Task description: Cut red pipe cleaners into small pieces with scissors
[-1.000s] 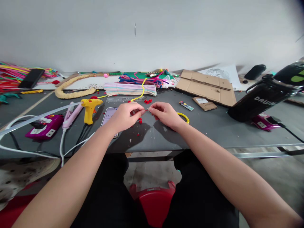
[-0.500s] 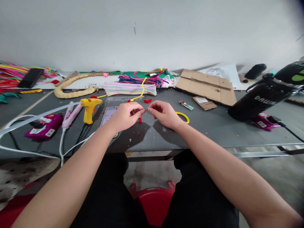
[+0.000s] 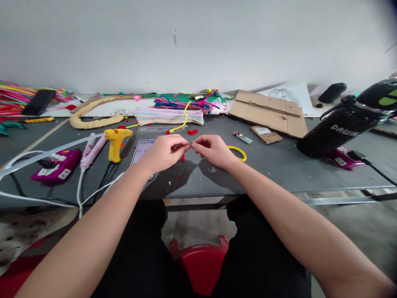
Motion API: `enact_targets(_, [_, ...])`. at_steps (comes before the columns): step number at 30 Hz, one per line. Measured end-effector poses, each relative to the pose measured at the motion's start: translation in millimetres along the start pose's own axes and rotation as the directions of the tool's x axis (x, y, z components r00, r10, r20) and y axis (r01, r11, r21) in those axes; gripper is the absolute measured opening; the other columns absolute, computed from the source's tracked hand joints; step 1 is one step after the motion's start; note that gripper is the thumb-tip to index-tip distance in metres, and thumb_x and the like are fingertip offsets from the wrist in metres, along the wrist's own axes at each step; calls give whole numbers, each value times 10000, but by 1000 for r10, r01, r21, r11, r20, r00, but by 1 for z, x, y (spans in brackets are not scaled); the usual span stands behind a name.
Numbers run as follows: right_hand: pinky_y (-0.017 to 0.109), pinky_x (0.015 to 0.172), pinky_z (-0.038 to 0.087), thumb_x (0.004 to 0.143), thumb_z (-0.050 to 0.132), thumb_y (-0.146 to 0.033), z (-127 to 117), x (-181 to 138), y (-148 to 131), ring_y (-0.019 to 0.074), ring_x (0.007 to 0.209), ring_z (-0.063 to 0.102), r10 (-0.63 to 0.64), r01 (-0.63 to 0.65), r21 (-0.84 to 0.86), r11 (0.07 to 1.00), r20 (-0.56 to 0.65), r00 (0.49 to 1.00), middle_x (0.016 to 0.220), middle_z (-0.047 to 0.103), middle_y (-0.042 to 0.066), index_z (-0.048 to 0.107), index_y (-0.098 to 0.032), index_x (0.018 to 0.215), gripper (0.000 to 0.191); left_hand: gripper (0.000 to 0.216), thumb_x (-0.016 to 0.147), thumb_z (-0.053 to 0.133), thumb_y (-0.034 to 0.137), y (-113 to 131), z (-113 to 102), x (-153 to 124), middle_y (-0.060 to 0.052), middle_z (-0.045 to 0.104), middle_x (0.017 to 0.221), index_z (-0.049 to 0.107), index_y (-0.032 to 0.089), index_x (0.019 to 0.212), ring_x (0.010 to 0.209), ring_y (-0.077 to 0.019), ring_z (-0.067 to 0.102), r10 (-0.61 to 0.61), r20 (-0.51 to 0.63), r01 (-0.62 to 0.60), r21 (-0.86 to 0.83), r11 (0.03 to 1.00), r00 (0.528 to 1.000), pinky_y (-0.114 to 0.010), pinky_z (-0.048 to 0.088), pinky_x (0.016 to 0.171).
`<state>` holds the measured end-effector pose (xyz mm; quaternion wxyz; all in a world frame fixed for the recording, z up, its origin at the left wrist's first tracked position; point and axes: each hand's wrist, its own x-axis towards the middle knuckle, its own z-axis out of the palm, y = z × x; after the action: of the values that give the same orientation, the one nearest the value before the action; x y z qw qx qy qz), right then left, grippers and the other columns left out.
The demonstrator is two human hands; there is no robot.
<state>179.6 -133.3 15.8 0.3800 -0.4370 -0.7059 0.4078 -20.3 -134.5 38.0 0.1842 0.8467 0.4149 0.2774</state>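
Observation:
Above the middle of the grey table, my left hand and my right hand meet at the fingertips. Each is closed in a pinch, thumb against forefinger. Whatever lies between the fingers is too small and hidden to name. Small red fuzzy pieces lie just beyond the hands, and another red bit is under the left fingers. A phone with a lit screen is partly covered by my left hand. Beside my right wrist rests a yellow ring.
A yellow glue gun, a pink tool and a purple power strip with cables are on the left. Pale pipe cleaners lie at the back. Flattened cardboard and a black bottle are on the right.
My fingertips have come closer together and now touch; a small gap showed between them before. Objects on the table have kept their places.

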Motion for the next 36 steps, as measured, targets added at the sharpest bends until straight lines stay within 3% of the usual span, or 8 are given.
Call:
enact_targets(16, [207, 542, 432, 877, 547, -310, -4, -1, -8, 90, 598, 527, 33, -45, 115, 992, 101, 994, 707, 580, -10, 621, -158, 872, 169, 230, 898, 544, 341, -2, 0, 0, -26, 680, 806, 712, 184, 881, 686, -129, 574, 9, -29, -9, 4, 1000, 1000, -255, 430, 619])
enact_targets(36, [210, 530, 416, 870, 551, -297, -7, 0, -5, 94, 568, 519, 35, -36, 36, 999, 38, 999, 631, 553, -28, 630, -160, 837, 161, 238, 897, 547, 342, -2, -1, 0, -27, 679, 797, 722, 182, 877, 688, -134, 577, 11, -26, -11, 15, 1000, 1000, -255, 425, 626])
